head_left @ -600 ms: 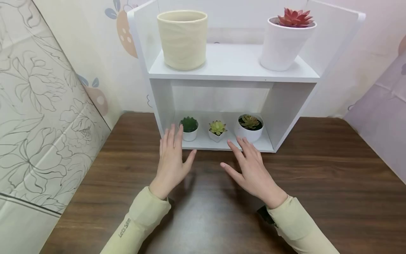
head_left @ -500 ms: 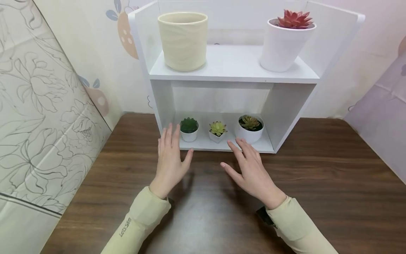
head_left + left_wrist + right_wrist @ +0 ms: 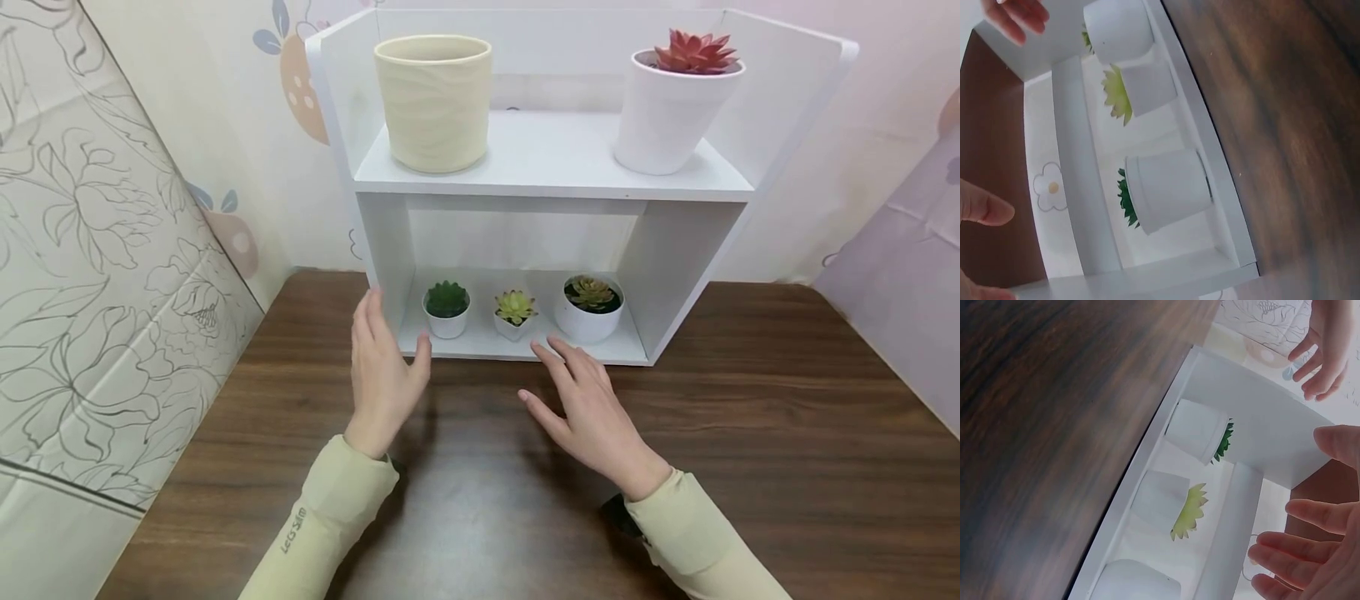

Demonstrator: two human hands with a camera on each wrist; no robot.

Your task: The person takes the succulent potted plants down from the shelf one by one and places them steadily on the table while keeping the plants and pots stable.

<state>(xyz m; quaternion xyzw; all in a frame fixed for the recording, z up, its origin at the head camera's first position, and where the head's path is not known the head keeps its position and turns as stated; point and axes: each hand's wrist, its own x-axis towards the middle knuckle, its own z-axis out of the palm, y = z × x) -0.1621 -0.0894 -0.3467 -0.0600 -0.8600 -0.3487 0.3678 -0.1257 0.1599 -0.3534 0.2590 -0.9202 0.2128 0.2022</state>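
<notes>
So the left hand (image 3: 381, 375) and right hand (image 3: 598, 417) are hovering over the tabletop (image 3: 480, 508), thumbs spread apart from fingers. The dark green succulent (image 3: 447, 301), yellow-green succulent (image 3: 515, 307) and brownish succulent (image 3: 590, 293) are sitting potted on the bottom shelf (image 3: 480, 340), just ahead.

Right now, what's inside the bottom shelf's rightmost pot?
The white pot holds a green-brown plant with dark filling around it. Anything deeper is covered and can't be seen.

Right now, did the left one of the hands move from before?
Yes. In the head view, the left hand went left: at first it overlapped the small left pot; now its fingers line up with the left edge of the white shelf.
</notes>
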